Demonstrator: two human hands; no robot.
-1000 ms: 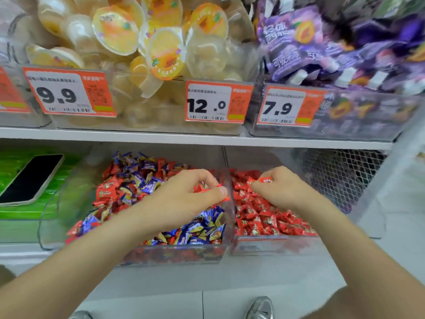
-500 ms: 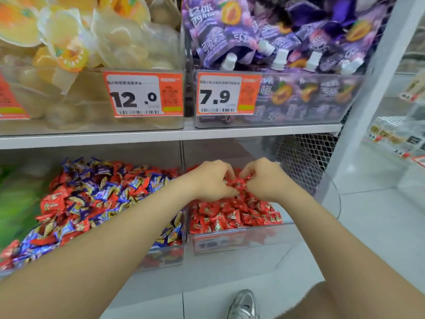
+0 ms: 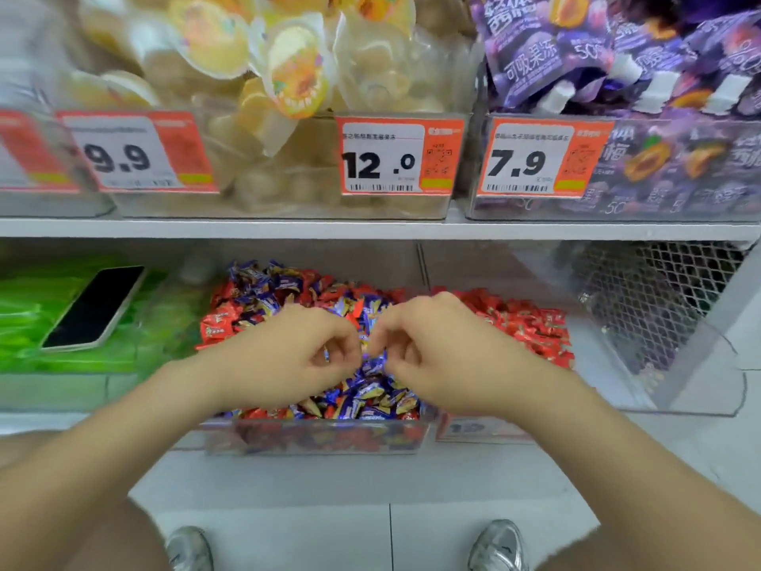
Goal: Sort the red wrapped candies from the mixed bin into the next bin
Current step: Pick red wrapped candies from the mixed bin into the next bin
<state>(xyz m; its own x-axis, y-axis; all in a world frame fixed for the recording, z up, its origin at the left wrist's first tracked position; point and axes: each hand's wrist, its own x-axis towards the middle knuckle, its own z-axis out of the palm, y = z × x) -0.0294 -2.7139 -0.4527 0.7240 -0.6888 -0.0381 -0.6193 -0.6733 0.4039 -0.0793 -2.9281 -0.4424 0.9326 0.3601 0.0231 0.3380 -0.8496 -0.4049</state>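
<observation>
The clear mixed bin point(image 3: 313, 440) on the lower shelf holds blue and red wrapped candies point(image 3: 263, 290); red ones point(image 3: 216, 323) show along its left side. Right of it, the neighbouring clear bin point(image 3: 486, 430) holds only red wrapped candies point(image 3: 531, 327). Both hands hover over the middle of the mixed bin, close together. My left hand point(image 3: 296, 356) has curled fingers, thumb near forefinger, with no candy visible in it. My right hand point(image 3: 444, 348) curls its fingertips down at the blue candies; nothing shows in its grip.
A phone point(image 3: 94, 309) lies on green packs point(image 3: 24, 323) in the bin to the left. The upper shelf edge point(image 3: 288, 228) with jelly cups and purple pouches hangs just above. Wire mesh point(image 3: 659, 290) closes the right side. My shoes point(image 3: 189, 548) stand on the floor below.
Both hands left the red bin, where they were together over the red candies, and moved left over the mixed bin. The view swung back left with them.
</observation>
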